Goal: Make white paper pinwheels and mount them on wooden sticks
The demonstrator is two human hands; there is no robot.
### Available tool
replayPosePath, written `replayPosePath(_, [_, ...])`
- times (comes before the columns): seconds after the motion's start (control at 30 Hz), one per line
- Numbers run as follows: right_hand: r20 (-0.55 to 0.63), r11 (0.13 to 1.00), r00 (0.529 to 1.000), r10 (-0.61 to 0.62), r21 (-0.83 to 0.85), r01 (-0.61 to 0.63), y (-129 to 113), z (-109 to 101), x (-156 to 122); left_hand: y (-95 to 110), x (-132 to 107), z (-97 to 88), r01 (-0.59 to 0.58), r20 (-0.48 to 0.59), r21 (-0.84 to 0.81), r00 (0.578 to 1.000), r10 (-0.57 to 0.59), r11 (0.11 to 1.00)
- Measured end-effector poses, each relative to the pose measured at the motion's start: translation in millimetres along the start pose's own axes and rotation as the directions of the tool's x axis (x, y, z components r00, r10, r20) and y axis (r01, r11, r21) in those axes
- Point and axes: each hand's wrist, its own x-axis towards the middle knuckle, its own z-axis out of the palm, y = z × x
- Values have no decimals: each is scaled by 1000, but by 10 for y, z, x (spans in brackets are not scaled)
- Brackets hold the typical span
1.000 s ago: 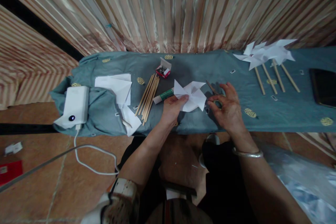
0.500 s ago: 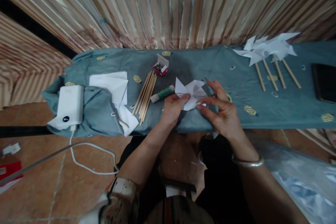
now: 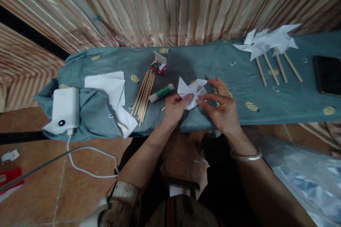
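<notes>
A white folded paper pinwheel (image 3: pixel 192 90) is held just above the blue cloth-covered table (image 3: pixel 186 64). My left hand (image 3: pixel 174 108) grips its lower left edge, thumb on top. My right hand (image 3: pixel 221 106) pinches at the pinwheel's centre from the right, with the fingers curled; whether a pin is in them is too small to tell. A green-and-white glue stick (image 3: pixel 161 92) lies just left of the pinwheel. A bundle of wooden sticks (image 3: pixel 143 95) lies further left. A small open red box of pins (image 3: pixel 158 64) stands behind them.
Several finished pinwheels on sticks (image 3: pixel 269 44) lie at the far right, beside a black phone (image 3: pixel 327 74). White paper sheets (image 3: pixel 110 87) and a white power bank (image 3: pixel 65 108) with a cable sit at the left. A striped curtain hangs behind the table.
My right hand has come in from the table at the right and closed on the pinwheel's centre. My left hand has kept its grip on the pinwheel.
</notes>
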Motion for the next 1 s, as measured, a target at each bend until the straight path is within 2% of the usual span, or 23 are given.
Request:
replayPosePath(0.53, [-28, 999, 999, 19, -30, -20, 1, 24, -12, 0, -32, -15, -56, 20, 71, 998, 54, 996])
replayPosePath(1.0, [-38, 999, 999, 36, -23, -37, 4, 22, -14, -16, -37, -15, -51, 19, 98, 999, 50, 994])
